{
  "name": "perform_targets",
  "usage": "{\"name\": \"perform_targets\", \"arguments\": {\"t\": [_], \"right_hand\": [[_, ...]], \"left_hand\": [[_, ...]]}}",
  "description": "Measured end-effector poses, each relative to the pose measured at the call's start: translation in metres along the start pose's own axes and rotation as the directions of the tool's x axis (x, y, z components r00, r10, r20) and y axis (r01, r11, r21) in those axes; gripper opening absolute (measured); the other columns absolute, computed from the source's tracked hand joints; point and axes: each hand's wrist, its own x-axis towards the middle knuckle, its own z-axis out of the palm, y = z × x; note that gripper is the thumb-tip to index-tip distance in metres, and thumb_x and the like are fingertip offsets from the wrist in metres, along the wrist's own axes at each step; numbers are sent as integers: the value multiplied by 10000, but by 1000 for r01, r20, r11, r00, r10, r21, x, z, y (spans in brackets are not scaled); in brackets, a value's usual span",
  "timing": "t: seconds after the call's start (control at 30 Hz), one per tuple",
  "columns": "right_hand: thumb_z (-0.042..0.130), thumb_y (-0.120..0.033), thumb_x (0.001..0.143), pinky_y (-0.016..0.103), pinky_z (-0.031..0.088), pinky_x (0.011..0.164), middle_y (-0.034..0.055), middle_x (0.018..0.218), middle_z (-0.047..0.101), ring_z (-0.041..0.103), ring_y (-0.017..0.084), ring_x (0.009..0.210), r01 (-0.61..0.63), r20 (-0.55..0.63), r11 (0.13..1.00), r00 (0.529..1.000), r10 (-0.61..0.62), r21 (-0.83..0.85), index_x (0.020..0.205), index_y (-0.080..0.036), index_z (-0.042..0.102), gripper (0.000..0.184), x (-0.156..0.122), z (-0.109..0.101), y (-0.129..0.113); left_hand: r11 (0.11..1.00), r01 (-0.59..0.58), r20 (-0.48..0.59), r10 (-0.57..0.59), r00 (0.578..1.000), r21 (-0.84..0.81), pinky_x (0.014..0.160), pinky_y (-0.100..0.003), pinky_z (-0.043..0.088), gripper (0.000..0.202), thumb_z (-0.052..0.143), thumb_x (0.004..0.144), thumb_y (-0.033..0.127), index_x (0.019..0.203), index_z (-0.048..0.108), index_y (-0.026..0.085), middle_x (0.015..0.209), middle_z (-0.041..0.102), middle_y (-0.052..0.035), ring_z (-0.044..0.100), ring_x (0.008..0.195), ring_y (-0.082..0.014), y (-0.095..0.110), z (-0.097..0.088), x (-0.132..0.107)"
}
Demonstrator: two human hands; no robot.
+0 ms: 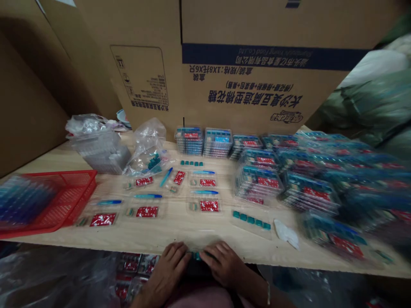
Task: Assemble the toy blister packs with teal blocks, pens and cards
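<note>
My left hand and my right hand meet at the front edge of a light wooden table, their fingers curled over a small teal piece. Most of that piece is hidden by my fingers. Beyond my hands lie open clear plastic trays holding red printed cards and slim blue sticks. A row of teal blocks rests on a clear sheet to the right of my right hand. Further back, another short teal row lies on the wood.
Blurred stacks of packaged trays crowd the table's right and back. A red plastic basket sits at the left, beside clear bags. Cardboard cartons rise behind the table. A white tissue lies near the front edge.
</note>
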Motion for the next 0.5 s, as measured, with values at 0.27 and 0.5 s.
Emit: {"name": "perform_targets", "arguments": {"t": [0.27,0.5], "right_hand": [[361,-65,900,415,447,909,113,1153,630,564,224,1010,38,-39,994,998,-43,-107,1333,-186,457,461,48,-28,51],[522,-162,843,443,471,845,136,1132,608,552,263,1002,-139,-89,987,987,132,-76,1288,-173,510,445,101,-18,137]], "left_hand": [[991,11,-169,12,985,136,946,-407,451,434,424,866,86,1290,441,177,1229,582,-142,499,1194,-255,-46,-7,49],[926,346,-355,-276,893,152,933,-426,468,552,461,881,186,1402,280,175,1285,542,-157,514,1189,-260,-75,-32,64]]}}
